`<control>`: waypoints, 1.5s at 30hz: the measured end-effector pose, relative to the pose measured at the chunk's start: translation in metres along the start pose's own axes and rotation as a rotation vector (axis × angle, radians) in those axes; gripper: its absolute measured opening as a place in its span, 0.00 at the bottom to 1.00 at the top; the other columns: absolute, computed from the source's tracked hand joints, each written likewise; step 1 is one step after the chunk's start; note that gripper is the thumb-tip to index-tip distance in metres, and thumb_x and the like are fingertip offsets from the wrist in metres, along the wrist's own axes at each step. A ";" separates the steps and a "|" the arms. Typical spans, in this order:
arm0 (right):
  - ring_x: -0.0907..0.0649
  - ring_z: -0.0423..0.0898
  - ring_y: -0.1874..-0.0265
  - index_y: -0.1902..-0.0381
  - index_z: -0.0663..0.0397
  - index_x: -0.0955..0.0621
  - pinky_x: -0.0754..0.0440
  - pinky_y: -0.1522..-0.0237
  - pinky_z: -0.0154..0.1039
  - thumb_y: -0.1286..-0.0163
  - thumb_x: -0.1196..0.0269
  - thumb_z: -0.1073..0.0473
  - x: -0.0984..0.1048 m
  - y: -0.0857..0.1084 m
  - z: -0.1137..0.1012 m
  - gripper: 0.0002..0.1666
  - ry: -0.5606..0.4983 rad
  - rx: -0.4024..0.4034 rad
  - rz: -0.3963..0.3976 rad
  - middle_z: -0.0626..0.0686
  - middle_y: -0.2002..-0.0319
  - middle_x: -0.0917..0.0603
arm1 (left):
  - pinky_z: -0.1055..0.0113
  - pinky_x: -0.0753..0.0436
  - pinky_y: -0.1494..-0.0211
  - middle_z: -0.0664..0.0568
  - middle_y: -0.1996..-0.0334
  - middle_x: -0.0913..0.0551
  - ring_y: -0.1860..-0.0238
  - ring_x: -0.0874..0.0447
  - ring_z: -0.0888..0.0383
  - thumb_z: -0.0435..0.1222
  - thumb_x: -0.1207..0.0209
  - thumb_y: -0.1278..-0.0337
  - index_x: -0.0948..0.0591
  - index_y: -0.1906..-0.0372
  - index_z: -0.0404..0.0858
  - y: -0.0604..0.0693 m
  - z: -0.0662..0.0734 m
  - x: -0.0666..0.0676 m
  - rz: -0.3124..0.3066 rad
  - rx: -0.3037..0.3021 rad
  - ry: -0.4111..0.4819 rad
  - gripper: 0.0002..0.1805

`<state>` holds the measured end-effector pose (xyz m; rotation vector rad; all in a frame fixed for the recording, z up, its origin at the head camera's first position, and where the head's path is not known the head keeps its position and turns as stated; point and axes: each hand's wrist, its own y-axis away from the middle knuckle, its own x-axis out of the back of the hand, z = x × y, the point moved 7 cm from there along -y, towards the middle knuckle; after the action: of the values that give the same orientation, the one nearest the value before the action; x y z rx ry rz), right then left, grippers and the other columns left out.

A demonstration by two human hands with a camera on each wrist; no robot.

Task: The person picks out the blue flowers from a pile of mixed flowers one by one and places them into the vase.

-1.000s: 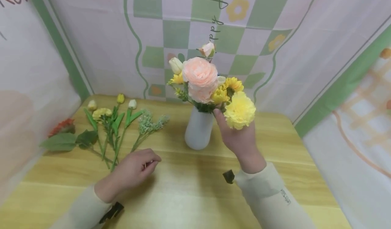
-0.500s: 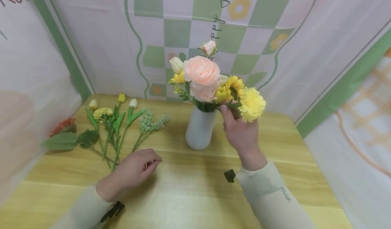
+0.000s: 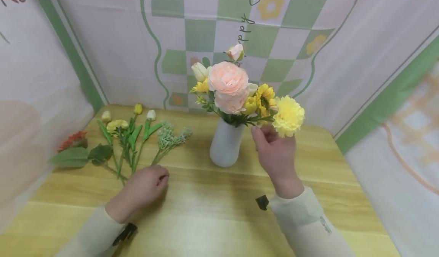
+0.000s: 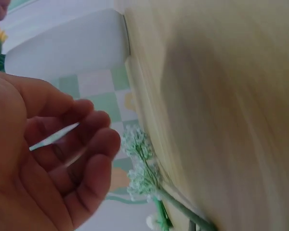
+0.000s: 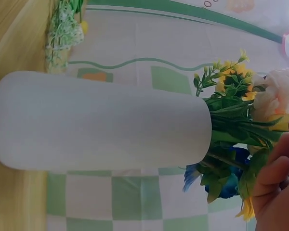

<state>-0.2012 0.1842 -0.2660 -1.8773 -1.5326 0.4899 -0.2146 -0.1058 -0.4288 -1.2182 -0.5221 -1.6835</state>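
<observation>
A white vase (image 3: 226, 144) stands upright on the wooden table, holding a bouquet of artificial flowers. Among them are a big pink flower (image 3: 229, 79), a sunflower (image 3: 265, 97) and a ruffled yellow carnation (image 3: 289, 116) leaning out to the right. My right hand (image 3: 277, 159) is just below the carnation, fingers loosely bent and thumb apart, with no stem visible in its grasp. Blue petals (image 5: 236, 173) also show at the vase's mouth in the right wrist view. Left of the vase, my left hand (image 3: 140, 190) rests near the table with loosely curled fingers, holding nothing.
Loose stems lie at the table's left: a red flower (image 3: 72, 140) with broad leaves, white and yellow tulips (image 3: 138, 109), a yellow flower (image 3: 117, 126) and a pale green filler sprig (image 3: 171, 138). Printed cloth (image 3: 200, 36) hangs behind the table (image 3: 205, 219).
The yellow carnation has shifted right and slightly up. My right hand has moved right with it, then lowered away from the stems. My left hand has drawn slightly left.
</observation>
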 end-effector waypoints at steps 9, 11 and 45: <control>0.24 0.43 0.80 0.37 0.58 0.37 0.24 0.82 0.30 0.41 0.43 0.81 0.044 0.010 0.033 0.36 0.013 -0.148 0.177 0.57 0.58 0.22 | 0.55 0.19 0.74 0.44 0.70 0.16 0.73 0.18 0.48 0.32 0.42 0.41 0.18 0.55 0.31 0.000 -0.033 0.011 -0.015 0.178 -0.108 0.11; 0.22 0.43 0.78 0.37 0.52 0.38 0.22 0.79 0.29 0.41 0.45 0.81 0.058 0.012 0.045 0.37 0.029 -0.285 0.224 0.56 0.52 0.22 | 0.56 0.21 0.78 0.45 0.74 0.18 0.76 0.20 0.49 0.33 0.43 0.40 0.19 0.56 0.31 0.000 -0.039 0.009 -0.051 0.217 -0.123 0.11; 0.21 0.42 0.75 0.41 0.49 0.33 0.22 0.77 0.29 0.37 0.43 0.72 0.091 0.024 0.075 0.28 0.176 -0.623 0.142 0.52 0.52 0.26 | 0.51 0.19 0.72 0.45 0.76 0.23 0.75 0.24 0.48 0.26 0.43 0.52 0.23 0.72 0.32 0.012 -0.086 0.013 -0.174 0.397 -0.089 0.01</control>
<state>-0.2109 0.2882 -0.3253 -2.4289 -1.5487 -0.1196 -0.2465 -0.1833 -0.4549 -0.9799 -0.9898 -1.5749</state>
